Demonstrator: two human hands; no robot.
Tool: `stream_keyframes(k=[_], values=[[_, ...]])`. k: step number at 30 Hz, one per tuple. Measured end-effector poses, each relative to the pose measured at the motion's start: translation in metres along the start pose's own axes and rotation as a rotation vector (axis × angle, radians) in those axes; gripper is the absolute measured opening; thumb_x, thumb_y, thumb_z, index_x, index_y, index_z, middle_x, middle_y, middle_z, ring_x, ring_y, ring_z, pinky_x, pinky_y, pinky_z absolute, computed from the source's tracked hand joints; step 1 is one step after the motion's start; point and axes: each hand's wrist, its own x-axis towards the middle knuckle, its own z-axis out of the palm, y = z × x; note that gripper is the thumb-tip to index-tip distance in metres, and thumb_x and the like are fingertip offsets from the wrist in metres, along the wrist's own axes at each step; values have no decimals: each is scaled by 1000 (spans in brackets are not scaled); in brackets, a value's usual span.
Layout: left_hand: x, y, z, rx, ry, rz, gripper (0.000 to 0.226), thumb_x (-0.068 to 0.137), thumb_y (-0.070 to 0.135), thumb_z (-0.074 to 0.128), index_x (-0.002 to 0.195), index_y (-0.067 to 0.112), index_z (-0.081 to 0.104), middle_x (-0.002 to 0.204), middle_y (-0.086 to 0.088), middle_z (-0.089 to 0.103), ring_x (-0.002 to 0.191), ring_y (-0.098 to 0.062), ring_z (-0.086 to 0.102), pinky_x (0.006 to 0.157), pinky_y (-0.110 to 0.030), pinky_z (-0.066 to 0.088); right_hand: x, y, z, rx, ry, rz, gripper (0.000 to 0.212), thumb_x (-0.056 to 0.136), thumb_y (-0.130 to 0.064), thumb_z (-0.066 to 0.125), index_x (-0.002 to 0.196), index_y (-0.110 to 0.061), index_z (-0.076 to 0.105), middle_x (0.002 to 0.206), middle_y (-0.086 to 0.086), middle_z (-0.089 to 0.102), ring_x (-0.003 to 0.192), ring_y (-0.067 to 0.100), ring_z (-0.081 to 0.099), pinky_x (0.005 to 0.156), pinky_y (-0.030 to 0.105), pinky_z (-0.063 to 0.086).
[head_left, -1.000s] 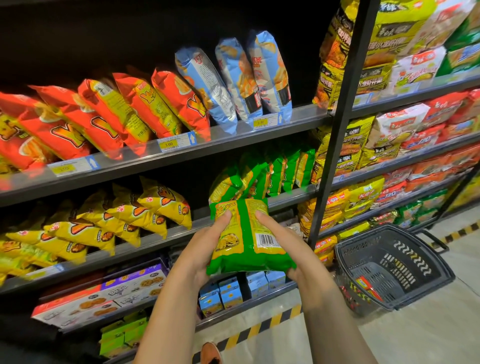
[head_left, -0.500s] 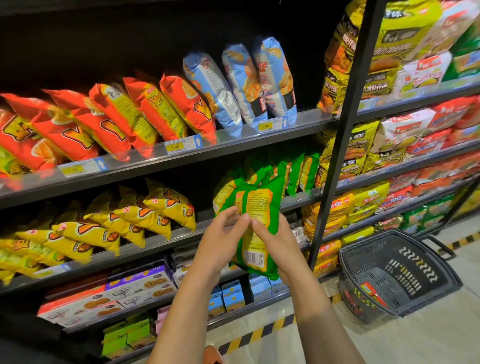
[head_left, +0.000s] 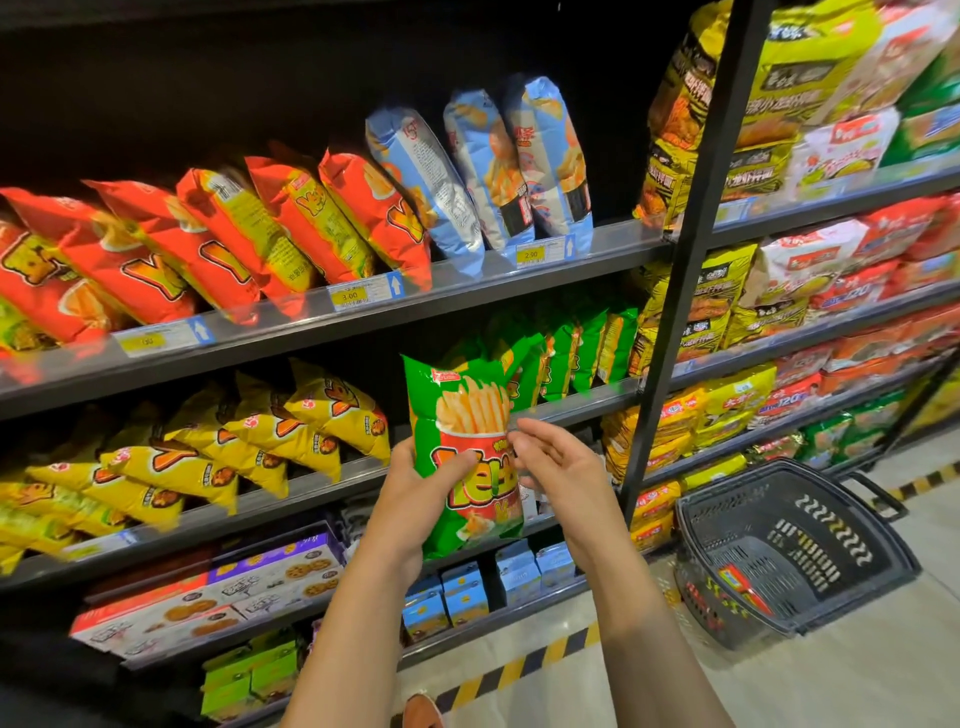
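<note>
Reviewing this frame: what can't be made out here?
Head view:
The right hand: fingertips motion-blurred; whether they pinch the green snack bag is unclear.
Bag's lower left: covered by the left hand.
The leftmost price tag: blurred, unreadable.
The red packet in the basket: print too small.

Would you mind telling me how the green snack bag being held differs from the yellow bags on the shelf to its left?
The green snack bag is green with a picture of fries; the yellow bags are yellow with orange lettering. The green snack bag stands upright, gripped by the left hand; the yellow bags lie slanted on the shelf, overlapping one another, untouched. Both are puffy packets with a large letter Y.
</note>
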Motion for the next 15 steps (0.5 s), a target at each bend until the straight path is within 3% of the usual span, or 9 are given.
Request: stream_keyframes(k=[2, 5, 6, 9, 15], values=[[-1, 0, -5, -51, -35, -23, 50, 91, 25, 81, 135, 27, 56, 114, -6, 80, 99, -26, 79, 90, -50, 63, 2, 2, -1, 19, 3, 17, 31, 96, -30, 73, 126, -33, 66, 127, -3, 70, 109, 4, 70, 83, 20, 59], [-3, 3, -10, -134, -78, -37, 40, 95, 23, 75, 132, 26, 61, 112, -8, 81, 100, -28, 79, 81, -43, 63, 6, 5, 1, 88, -65, 94, 71, 80, -47, 77, 144, -23, 58, 136, 2, 69, 119, 13, 70, 96, 32, 60], [-4, 4, -10, -145, -90, -41, 37, 95, 22, 73, 130, 25, 62, 112, -8, 81, 99, -29, 79, 78, -41, 63, 6, 5, 1, 109, -104, 121, 74, 79, -50, 76, 145, -20, 58, 134, 3, 71, 119, 16, 71, 100, 38, 59], [-1, 6, -14, -151, -131, -57, 35, 93, 25, 72, 127, 24, 65, 111, -9, 81, 99, -29, 79, 81, -42, 62, 6, 3, 6, 101, -185, 126, 59, 87, -46, 72, 137, -17, 64, 122, 6, 77, 114, 24, 74, 100, 46, 58], [13, 4, -33, -74, -191, -58, 66, 77, 30, 82, 138, 21, 60, 123, -5, 78, 114, -24, 75, 100, -44, 55, 16, 4, 13, 60, -120, 56, 30, 99, -26, 70, 128, -21, 68, 114, 3, 80, 105, 25, 77, 92, 47, 62]])
